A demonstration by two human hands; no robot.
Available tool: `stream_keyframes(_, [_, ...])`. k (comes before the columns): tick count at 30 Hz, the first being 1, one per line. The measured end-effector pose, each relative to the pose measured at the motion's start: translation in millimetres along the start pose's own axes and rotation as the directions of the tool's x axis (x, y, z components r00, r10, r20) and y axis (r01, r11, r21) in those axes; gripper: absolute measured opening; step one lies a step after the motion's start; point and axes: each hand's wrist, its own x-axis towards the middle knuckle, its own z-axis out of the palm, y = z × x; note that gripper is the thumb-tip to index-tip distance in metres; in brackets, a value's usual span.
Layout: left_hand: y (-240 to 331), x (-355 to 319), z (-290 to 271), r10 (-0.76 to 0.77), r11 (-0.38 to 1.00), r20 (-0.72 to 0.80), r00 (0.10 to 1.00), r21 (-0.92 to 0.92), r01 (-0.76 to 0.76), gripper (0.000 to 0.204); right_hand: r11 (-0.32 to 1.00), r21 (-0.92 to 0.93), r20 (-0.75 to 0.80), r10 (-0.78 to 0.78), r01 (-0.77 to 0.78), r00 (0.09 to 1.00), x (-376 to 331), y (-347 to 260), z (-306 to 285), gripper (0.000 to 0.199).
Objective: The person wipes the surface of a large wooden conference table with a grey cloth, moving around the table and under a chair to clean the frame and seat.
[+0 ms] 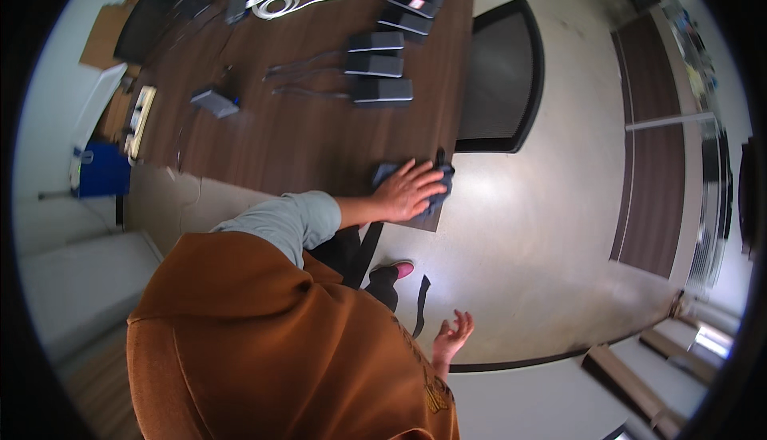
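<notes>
The left hand (409,191) lies flat on a dark cloth (387,173) — fingers spread, not gripping; the right hand (450,338) hangs loose, holding nothing.

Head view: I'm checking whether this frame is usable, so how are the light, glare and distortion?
Head view: bright and even; a pale sheen of glare on the floor beside the left hand pressing the dark cloth; fisheye bends the table edges and blacks out the corners; the right hand looks slightly soft.

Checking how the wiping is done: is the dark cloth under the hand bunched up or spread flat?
Bunched: the dark cloth lies crumpled at the table corner, pressed under the left hand.
</notes>
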Motion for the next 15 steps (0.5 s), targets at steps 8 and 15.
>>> stream_keyframes(8, [-25.2,-123.1,-50.2,-0.57,0.741,-0.29,0.769,0.221,0.633,0.047,0.969,-0.083,0.148,-0.22,0.234,0.964,153.5,-6.9,-80.6,0.04])
stream_keyframes(15, [-163.4,-217.2,-99.0,-0.76,0.152,-0.643,0.097,-0.031,0.988,0.053,0.969,-0.118,0.288,-0.175,0.217,0.941,202.5,-15.4,-75.1,0.037])
